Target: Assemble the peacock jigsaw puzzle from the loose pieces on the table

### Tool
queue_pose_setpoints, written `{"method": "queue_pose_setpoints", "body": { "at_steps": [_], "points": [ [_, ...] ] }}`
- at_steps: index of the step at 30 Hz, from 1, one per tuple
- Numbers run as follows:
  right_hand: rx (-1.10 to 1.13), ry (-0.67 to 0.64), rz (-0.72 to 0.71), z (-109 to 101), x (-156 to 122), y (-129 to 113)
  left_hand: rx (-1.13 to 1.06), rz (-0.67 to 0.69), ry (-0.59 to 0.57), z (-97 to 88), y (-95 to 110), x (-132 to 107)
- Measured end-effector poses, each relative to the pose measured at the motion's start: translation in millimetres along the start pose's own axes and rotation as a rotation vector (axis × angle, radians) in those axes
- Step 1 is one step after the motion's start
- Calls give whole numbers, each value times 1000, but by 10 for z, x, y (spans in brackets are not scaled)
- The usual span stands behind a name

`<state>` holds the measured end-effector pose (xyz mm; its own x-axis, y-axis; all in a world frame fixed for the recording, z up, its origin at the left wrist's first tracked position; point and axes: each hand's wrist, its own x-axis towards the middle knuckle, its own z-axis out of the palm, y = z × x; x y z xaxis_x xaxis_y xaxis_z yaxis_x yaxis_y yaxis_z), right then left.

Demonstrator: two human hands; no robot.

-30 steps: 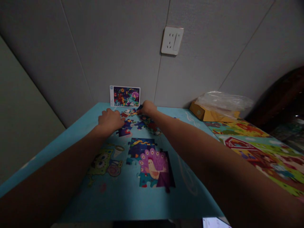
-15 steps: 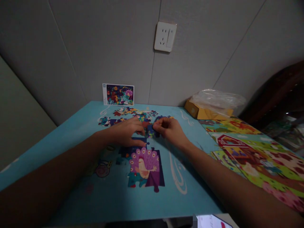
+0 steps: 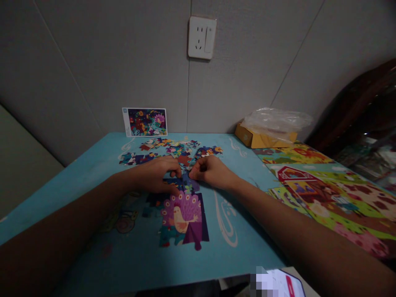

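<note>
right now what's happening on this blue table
A person is working on a jigsaw puzzle on the blue table. The left hand and right hand meet just above the joined peacock section, both on dark blue pieces at its top edge. Loose pieces lie spread farther back, and the reference picture card leans against the wall. A yellow box with a plastic bag on it sits at the far right, beside a finished farm puzzle.

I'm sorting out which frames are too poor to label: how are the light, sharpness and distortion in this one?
Head view: dim overall, forearms nearly black at the bottom edge; the left hand, right hand and peacock puzzle stay readable; wide-angle bending tilts the wall seams and splays the table; no glare except a soft sheen on the plastic bag; a pixelated patch covers the phone.
</note>
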<state>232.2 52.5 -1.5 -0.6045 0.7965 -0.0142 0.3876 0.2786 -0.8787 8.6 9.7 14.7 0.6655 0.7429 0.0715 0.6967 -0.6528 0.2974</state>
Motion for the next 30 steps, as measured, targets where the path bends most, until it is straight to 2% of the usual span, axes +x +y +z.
{"method": "queue_pose_setpoints", "body": {
  "at_steps": [5, 15, 20, 25, 30],
  "points": [
    [-96, -16, -15, 3, -12, -21, -29, -9, -7, -3, 4, -5],
    [-458, -2, -63, -31, -65, -83, -37, -10, 9, 4, 7, -3],
    [-524, -18, -79, -36, -85, -92, -43, -12, 8, 0, 8, -4],
    [-575, 88, -157, -39, -96, -87, -37, -15, 3, 10, -3, -1],
    [-544, 62, -188, -32, -90, -105, -41, -3, 10, 13, -14, 0]
  ]
}}
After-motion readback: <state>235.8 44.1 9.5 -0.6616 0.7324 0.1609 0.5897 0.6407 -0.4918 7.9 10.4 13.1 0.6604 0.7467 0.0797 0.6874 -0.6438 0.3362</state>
